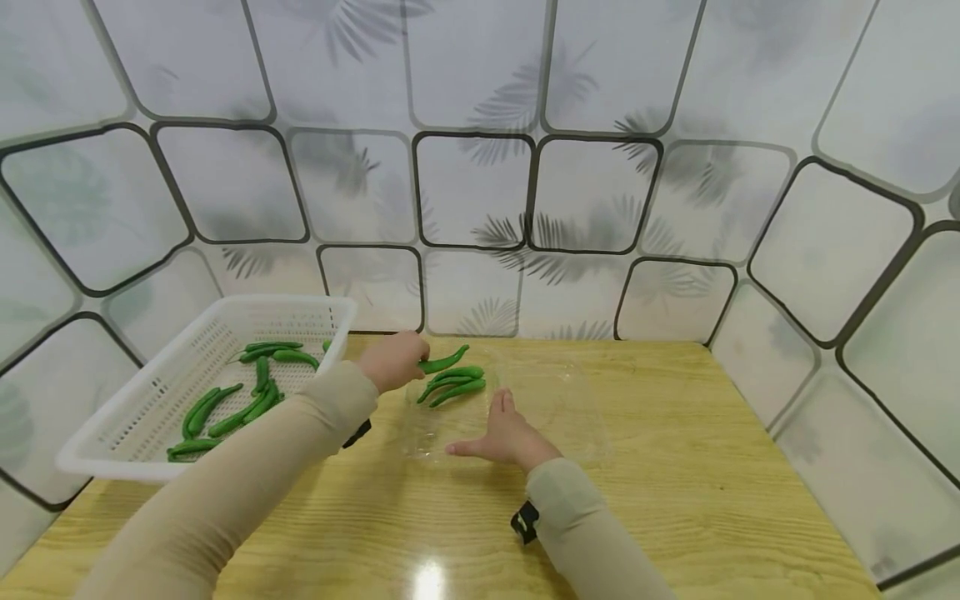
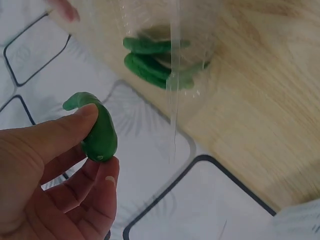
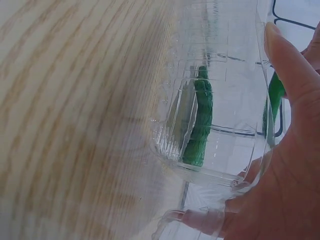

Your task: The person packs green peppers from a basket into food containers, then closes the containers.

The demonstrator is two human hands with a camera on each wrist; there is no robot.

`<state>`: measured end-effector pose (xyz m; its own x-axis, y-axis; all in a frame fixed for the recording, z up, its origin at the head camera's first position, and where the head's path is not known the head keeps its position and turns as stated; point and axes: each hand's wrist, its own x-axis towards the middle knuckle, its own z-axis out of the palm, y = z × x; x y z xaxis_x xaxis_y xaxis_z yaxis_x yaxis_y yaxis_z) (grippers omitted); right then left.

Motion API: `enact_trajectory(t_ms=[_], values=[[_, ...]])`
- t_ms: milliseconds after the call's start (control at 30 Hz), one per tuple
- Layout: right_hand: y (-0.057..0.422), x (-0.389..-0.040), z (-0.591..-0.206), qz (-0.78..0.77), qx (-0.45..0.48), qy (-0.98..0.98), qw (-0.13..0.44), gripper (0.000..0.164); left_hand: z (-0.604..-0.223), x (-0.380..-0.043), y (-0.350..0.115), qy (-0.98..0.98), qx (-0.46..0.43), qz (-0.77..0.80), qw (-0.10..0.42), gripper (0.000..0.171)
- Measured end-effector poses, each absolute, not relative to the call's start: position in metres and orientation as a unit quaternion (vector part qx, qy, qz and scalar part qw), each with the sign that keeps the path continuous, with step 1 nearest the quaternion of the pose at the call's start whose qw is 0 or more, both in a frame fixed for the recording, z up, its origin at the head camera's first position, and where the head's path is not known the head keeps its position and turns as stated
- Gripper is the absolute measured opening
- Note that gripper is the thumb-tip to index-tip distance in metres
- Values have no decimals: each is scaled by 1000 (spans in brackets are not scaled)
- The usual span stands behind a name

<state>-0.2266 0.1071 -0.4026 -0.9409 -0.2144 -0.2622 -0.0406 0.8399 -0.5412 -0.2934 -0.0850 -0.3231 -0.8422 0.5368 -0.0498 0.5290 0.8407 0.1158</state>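
Observation:
My left hand [image 1: 395, 361] pinches a green chili pepper [image 1: 444, 360] between thumb and fingers, above the far part of a clear plastic box [image 1: 431, 442]. Its blunt end and curved tip show in the left wrist view. Several green peppers [image 1: 457, 383] lie side by side inside the box. My right hand [image 1: 510, 436] rests against the box's near right corner, thumb and fingers spread straight along its rim. The box's clear lid [image 1: 558, 392] lies folded open to the right. In the right wrist view a pepper [image 3: 200, 120] shows through the box wall.
On the left stands a white perforated plastic basket [image 1: 142, 392] with several more green peppers [image 1: 255, 408] in it. The wooden table [image 1: 675, 483] meets a patterned wall covering [image 1: 480, 192] at the back and sides.

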Motion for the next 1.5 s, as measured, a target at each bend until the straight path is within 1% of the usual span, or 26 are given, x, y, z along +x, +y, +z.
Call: enact_trajectory(t_ms=[167,367,533,767,900,1133,1300,1500], values=[[108,-228,-404,-282,-68,944,157,121,-338,-294,-71,958,282,15,53,10],[109,-228,-405,-278,-67,945,157,121,-352,-293,-58,954,298,-18,36,5],[109,-229,-407,-276,-67,946,158,120,-363,-294,-52,953,299,-50,28,8],[109,-229,-409,-287,-65,943,153,123,-379,-299,-46,956,285,-57,42,13],[109,-228,-408,-290,-66,942,154,124,-383,-300,-46,956,284,-61,46,10],[109,-228,-407,-285,-67,944,152,122,-390,-306,-49,956,282,-73,37,3],[110,-228,-407,-282,-67,945,153,122,-390,-304,-48,958,273,-77,35,8],[109,-229,-406,-279,-70,945,153,122,-396,-303,-44,966,248,-58,49,21]])
